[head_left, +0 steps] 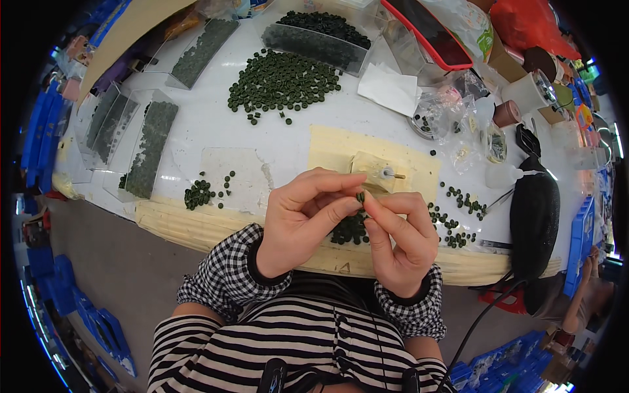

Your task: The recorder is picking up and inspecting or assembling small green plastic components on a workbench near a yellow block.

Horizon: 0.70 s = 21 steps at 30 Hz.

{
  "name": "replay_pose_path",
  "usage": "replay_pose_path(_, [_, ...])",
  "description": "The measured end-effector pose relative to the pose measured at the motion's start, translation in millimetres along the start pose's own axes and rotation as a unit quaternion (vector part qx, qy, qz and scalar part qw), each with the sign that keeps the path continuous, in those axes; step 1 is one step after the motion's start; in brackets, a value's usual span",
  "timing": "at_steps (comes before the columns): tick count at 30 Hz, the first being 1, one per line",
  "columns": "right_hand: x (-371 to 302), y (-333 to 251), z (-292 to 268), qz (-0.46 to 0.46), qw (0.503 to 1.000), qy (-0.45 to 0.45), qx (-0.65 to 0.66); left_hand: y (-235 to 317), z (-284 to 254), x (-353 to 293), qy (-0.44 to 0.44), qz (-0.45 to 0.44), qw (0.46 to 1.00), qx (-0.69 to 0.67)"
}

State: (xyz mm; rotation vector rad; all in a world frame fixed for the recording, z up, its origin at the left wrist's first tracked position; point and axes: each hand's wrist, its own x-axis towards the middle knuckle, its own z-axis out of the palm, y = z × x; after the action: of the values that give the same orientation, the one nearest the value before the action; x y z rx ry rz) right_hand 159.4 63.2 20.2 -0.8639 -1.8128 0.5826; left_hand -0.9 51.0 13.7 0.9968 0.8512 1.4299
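Note:
Both hands meet above the near edge of the table, over a small pile of dark green round pieces (349, 231). A small dark green round piece (360, 197) is pinched between the fingertips of my left hand (303, 213) and my right hand (404, 239). Just beyond the fingertips stands a tape-wrapped block (372, 166) with a short metal pin (396, 175) sticking out. Another loose cluster of these pieces (198, 195) lies left of my left hand, and more pieces (453, 224) lie scattered right of my right hand.
A big heap of green pieces (282, 82) lies in front of a filled clear tray (314, 46). More clear trays (152, 150) stand at left. A red-edged phone (429, 33), white tissue (388, 90), plastic bags (452, 118) and a black elongated object (534, 219) crowd the right.

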Motion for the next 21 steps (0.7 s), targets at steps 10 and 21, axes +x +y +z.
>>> replay_pose_path(10, [1.7, 0.9, -1.4, -0.043, 0.998, 0.008, -0.047, -3.1, -7.9, -0.6, -0.039, 0.089, 0.989, 0.111])
replay_pose_path(21, [-2.5, 1.7, -5.4, -0.032, 0.998, 0.027, -0.047, -0.7, -1.8, -2.6, -0.019, 0.218, 0.941, 0.260])
